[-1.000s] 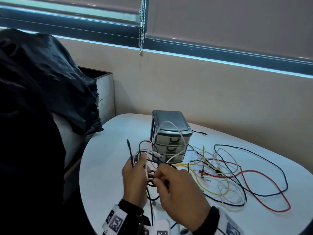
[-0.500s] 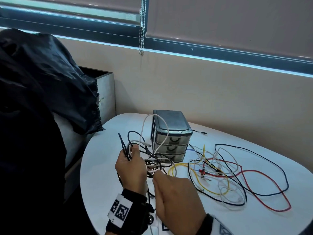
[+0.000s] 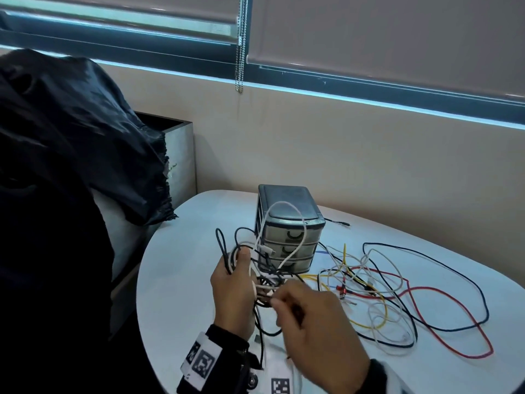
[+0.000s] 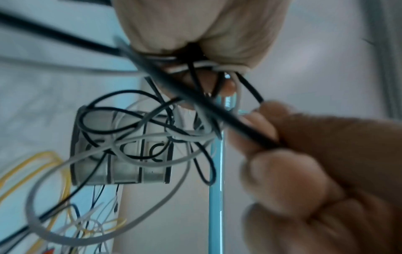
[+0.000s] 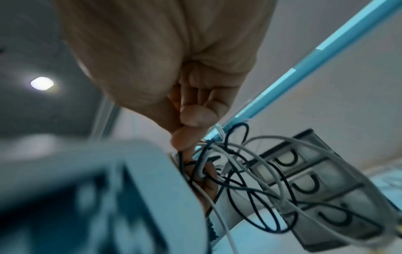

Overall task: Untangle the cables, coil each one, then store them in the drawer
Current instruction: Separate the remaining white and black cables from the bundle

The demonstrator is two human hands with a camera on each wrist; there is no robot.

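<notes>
A tangle of black and white cables hangs above the white table, in front of a small grey three-drawer unit with all drawers closed. My left hand grips the tangle, and a white loop arches up over the unit. My right hand pinches one black cable between thumb and forefinger, close to the left hand. In the right wrist view the fingertips close on that black strand in front of the drawer unit.
Loose red, yellow, white and dark cables sprawl over the table to the right of the unit. A black bag over a bin stands at the left. The wall runs close behind the table.
The left hand swung left with the bundle, then came back toward the right hand. The white loop swayed left and now arches over the drawer unit again.
</notes>
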